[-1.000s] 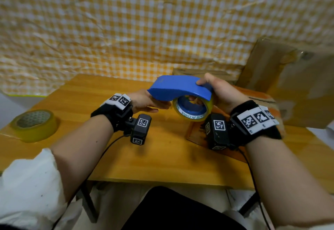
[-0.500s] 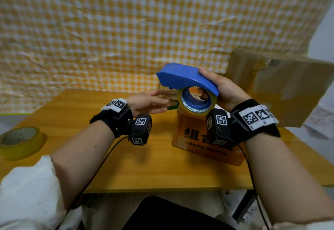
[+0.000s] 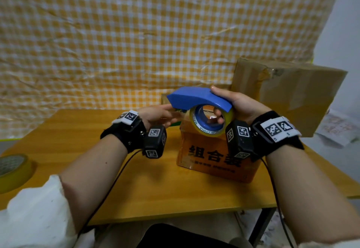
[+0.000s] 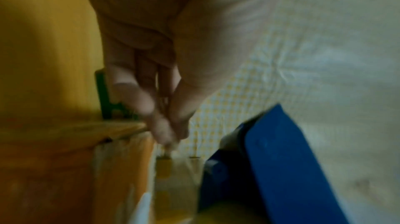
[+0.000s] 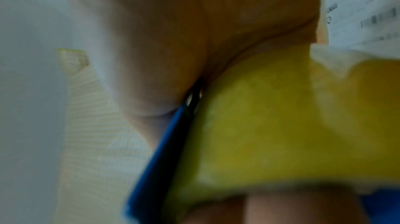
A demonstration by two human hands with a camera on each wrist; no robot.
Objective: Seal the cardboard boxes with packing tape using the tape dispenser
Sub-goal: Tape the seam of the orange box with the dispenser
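Note:
My right hand (image 3: 240, 105) grips the blue tape dispenser (image 3: 196, 98) from the right, thumb on top and fingers through the core of its yellowish tape roll (image 3: 211, 123). The dispenser hangs just above the small orange printed box (image 3: 214, 157) on the table. My left hand (image 3: 160, 113) reaches under the dispenser's front end. In the blurred left wrist view the thumb and fingertips of the left hand (image 4: 168, 131) come together on the free tape end (image 4: 166, 159), beside the dispenser (image 4: 281, 167) and above the box (image 4: 54, 167). The right wrist view shows only palm, the roll (image 5: 270, 116) and a blue edge (image 5: 160, 150).
A large brown cardboard box (image 3: 288, 96) stands at the back right against the checked cloth. A spare tape roll (image 3: 11, 170) lies at the wooden table's (image 3: 78, 131) left edge. Printed papers (image 3: 338, 129) lie off the table's right side.
My right hand carried the dispenser right and up, over the orange box. My left hand came off the dispenser's nose, then closed its fingertips on the tape end under the front.

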